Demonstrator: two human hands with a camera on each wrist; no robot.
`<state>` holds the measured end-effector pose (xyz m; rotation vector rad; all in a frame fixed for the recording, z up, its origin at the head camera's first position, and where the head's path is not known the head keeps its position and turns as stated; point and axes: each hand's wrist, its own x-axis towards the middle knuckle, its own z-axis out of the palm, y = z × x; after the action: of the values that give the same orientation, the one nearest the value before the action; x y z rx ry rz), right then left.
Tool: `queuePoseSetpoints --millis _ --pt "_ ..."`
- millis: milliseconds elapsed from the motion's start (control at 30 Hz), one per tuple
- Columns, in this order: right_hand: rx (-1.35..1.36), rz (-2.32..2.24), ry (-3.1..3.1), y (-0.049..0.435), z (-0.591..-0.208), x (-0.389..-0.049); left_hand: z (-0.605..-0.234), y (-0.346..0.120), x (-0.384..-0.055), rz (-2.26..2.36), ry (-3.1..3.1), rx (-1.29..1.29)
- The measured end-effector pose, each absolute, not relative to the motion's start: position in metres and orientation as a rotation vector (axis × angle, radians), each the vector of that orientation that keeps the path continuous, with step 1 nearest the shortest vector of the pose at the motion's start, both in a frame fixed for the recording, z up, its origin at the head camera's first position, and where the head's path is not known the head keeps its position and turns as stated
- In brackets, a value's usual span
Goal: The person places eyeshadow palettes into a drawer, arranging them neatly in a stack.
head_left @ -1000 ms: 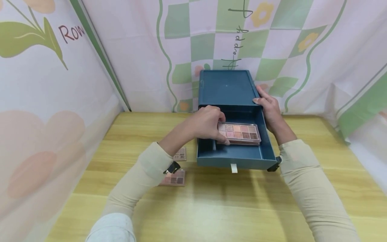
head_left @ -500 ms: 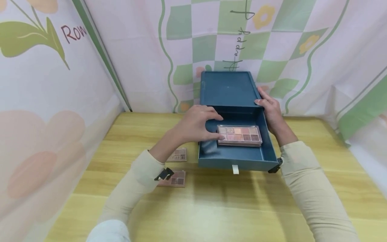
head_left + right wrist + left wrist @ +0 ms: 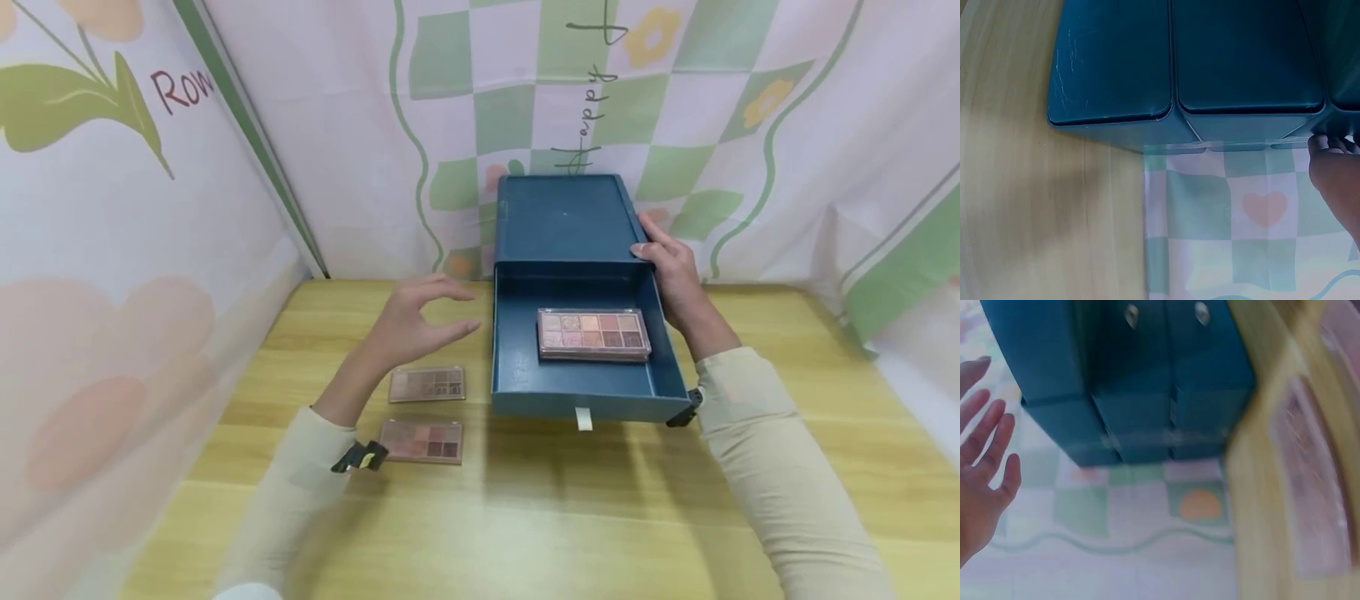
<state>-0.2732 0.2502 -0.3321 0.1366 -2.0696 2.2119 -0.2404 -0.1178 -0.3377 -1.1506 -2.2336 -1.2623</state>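
Observation:
A dark blue drawer cabinet [image 3: 562, 218] stands against the curtain, its top drawer [image 3: 517, 379] pulled out toward me. Inside the drawer, right of its middle, an eyeshadow palette [image 3: 592, 333] lies with its pans facing up. My left hand [image 3: 408, 321] hovers left of the drawer with nothing in it, thumb and fingers spread apart. In the left wrist view the left hand [image 3: 985, 450] shows loose, parted fingers. With thumb on the top edge and fingers along the side, my right hand [image 3: 678, 283] grips the cabinet's right side.
Two more eyeshadow palettes, an upper one [image 3: 427, 384] and a lower one [image 3: 422, 442], lie on the wooden table [image 3: 525, 525] left of the drawer. Lower closed drawers [image 3: 1132, 369] appear in the left wrist view. A patterned curtain [image 3: 345, 167] hangs close behind the cabinet.
My left hand has let go of the palette in the drawer and drawn back leftward out of it, uncovering the two palettes on the table. The right hand keeps its place on the cabinet.

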Motion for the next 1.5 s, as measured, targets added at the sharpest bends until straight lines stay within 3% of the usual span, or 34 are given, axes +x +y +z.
queuePoseSetpoints --millis 400,767,1500 --pt "0.167 2.275 -2.028 0.252 -0.333 -0.274 -0.391 -0.186 -0.242 -1.388 -2.659 -0.735" --pt "0.181 2.290 -1.999 0.254 -0.331 -0.276 -0.446 -0.210 -0.244 -1.376 -2.915 -0.654" --pt "0.263 2.226 -2.022 0.256 -0.335 -0.277 -0.459 -0.209 -0.249 -1.309 -3.130 -0.637"
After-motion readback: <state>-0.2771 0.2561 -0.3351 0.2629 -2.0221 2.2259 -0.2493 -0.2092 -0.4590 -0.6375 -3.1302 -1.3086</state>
